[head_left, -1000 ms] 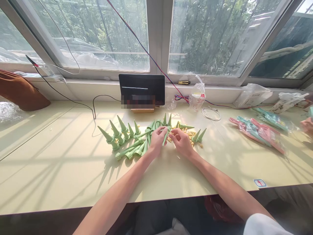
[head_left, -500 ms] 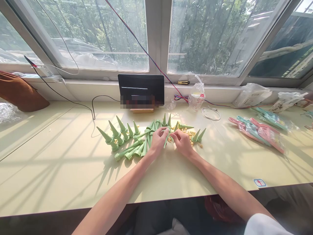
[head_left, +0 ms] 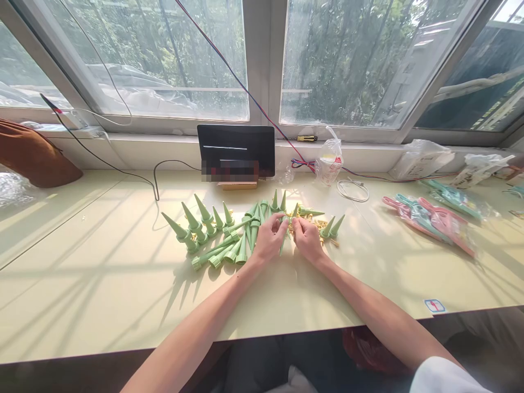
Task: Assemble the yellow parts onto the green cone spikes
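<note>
Close 2-handed fingertip work in front of the black screen.
With left hand, grasped a green spiked piece, tip down, in front and slightly right of screen; with right hand, pinched closely by its upper end, grip contents too hidden to tell. Noted green cones front-left of screen, small yellow pieces front-right. Judged step as fine handling at upper end; judged next move to need steady left grip, precise right fingertips.
</note>
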A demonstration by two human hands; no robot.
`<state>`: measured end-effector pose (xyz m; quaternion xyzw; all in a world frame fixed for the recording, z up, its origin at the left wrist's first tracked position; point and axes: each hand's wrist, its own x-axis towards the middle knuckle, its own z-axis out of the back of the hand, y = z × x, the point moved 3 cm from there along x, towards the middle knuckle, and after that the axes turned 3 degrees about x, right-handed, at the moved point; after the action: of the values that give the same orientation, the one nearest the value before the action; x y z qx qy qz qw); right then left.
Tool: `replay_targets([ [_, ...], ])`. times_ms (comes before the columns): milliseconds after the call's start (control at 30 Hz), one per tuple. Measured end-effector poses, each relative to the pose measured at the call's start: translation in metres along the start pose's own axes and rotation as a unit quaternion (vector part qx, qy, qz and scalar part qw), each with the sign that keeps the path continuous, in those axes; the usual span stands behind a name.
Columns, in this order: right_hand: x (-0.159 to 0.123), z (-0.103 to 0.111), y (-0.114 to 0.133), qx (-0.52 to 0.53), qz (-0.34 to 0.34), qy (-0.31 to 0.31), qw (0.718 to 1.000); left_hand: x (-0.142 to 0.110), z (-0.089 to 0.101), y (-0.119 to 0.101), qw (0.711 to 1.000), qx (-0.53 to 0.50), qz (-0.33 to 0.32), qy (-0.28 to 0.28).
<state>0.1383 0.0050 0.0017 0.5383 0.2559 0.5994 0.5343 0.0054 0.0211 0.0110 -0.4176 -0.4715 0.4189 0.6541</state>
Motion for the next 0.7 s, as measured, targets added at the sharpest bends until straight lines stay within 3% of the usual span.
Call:
replay_targets([
  [300, 0.000, -0.003, -0.007, 0.058, -0.053, 0.015, 0.997, -0.001, -0.002, -0.001, 0.999, 0.035, -0.015, -0.002],
  [467, 0.000, -0.003, -0.006, 0.055, -0.057, 0.003, 0.997, 0.000, -0.002, 0.000, 1.000, 0.005, -0.010, -0.003],
  [700, -0.003, -0.002, 0.007, 0.028, -0.008, 0.008, 1.000, 0.002, 0.001, 0.001, 0.990, -0.109, 0.090, -0.016],
])
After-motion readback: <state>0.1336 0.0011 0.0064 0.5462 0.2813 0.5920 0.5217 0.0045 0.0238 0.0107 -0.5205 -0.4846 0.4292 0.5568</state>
